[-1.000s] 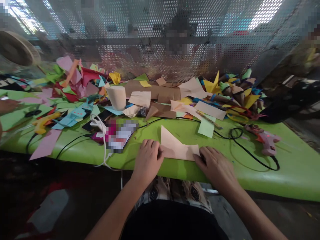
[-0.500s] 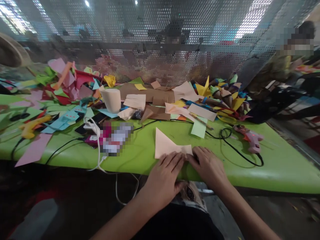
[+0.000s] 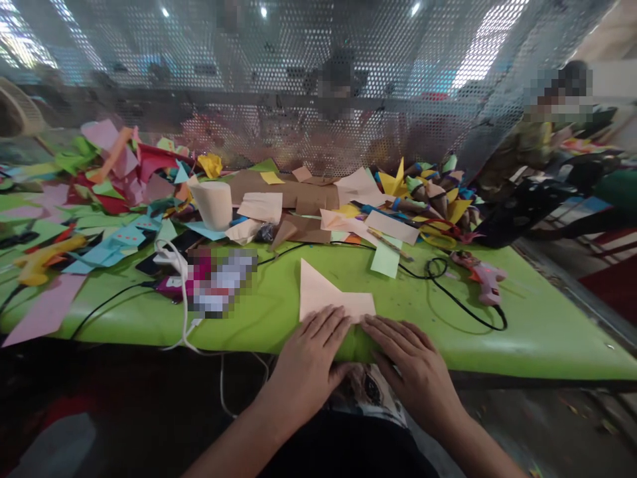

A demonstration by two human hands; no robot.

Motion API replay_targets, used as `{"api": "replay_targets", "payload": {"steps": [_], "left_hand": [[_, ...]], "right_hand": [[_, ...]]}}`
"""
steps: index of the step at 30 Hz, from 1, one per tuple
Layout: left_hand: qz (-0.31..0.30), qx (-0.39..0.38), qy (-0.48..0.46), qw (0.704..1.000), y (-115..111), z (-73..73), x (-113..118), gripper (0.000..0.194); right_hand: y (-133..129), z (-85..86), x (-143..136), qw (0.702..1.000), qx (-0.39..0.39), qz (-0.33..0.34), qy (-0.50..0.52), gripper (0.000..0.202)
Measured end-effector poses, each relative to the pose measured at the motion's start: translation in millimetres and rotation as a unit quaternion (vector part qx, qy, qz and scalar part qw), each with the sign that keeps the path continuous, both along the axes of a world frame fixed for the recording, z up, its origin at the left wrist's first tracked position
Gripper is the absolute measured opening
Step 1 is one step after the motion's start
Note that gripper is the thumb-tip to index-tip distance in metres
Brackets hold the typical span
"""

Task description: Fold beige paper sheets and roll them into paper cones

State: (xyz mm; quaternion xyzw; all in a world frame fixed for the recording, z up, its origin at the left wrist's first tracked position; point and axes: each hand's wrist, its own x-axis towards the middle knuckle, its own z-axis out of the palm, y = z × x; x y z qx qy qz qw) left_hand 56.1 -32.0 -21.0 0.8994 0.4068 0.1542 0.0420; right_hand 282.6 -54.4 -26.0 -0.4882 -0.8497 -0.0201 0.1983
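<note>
On the green table (image 3: 552, 332), left hand (image 3: 313, 352) and right hand (image 3: 417, 358) lie flat, fingers extended, partly hiding the near edge of peach paper (image 3: 321, 295).

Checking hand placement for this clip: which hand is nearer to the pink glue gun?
Right. The right hand is left of the pink glue gun and closer to the person; the left hand is farther left, touching the folded peach paper.
</note>
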Motion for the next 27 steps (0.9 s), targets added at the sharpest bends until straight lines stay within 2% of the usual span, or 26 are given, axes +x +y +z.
{"api": "replay_targets", "payload": {"steps": [4,8,10,12,14,16,18,22,24,27], "left_hand": [[0.041,0.047,0.023,0.998,-4,-3.9,-28,0.058],[0.049,0.067,0.035,0.996,-7,-1.5,-45,0.057],[0.066,0.052,0.021,0.996,-5,5.8,-42,0.050],[0.092,0.024,0.001,0.995,2,16.3,-33,0.034],[0.109,-0.010,0.000,0.994,13,26.5,-21,0.016],[0.114,-0.034,0.013,0.993,26,32.3,-10,0.009],[0.112,-0.045,0.008,0.993,37,31.7,-2,0.013],[0.098,-0.061,-0.022,0.993,50,19.7,2,0.036],[0.090,-0.071,-0.032,0.993,53,16.6,1,0.047],[0.104,-0.097,-0.040,0.989,55,20.6,0,0.058]], "right_hand": [[1,1.6,2,1.000,-0.006,0.001,-0.019,0.044],[4,2.9,5,1.000,0.011,0.018,-0.013,0.043],[6,4.5,9,0.999,0.025,0.026,0.001,0.039],[9,8.5,14,0.999,0.037,0.031,0.019,0.034],[13,15.7,18,0.998,0.038,0.029,0.039,0.025],[19,25.5,24,0.998,0.036,0.015,0.054,0.020],[27,37.0,32,0.998,0.044,-0.006,0.055,0.018],[59,63.2,53,0.997,0.067,-0.045,0.012,0.020],[86,77.3,63,0.995,0.054,-0.076,-0.016,0.023],[140,94.8,72,0.990,-0.017,-0.133,-0.051,0.027]]}}
